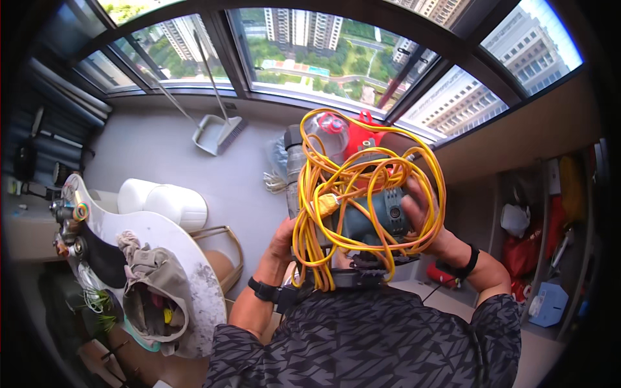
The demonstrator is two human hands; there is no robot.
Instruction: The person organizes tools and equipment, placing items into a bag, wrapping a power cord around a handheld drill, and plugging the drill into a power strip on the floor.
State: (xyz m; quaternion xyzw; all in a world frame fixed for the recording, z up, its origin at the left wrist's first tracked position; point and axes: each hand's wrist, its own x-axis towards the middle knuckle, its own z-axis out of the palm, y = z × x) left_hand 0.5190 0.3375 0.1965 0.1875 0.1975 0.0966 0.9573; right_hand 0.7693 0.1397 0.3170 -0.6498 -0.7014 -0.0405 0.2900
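Power tool (354,223), teal-housed, is held between both hands in front of the chest. Looped yellow-orange cord (310,242) covers most of it; a yellow plug (325,205) lies on the coils. The right hand (424,210) is curved against the housing's right side, cord loops crossing over it. The left hand (282,240) grips the load's left edge, below a grey cylinder (294,178); its fingertips are hidden, so exact contact cannot be told. Beyond the grip stands a clear bottle (331,137), beside a red object of undetermined kind. Farther off, ahead-left, are a dustpan (208,136) and broom (231,134). Left of the grip: white stools (178,205) and a curved table (206,310) bearing a beige cloth item (155,268).
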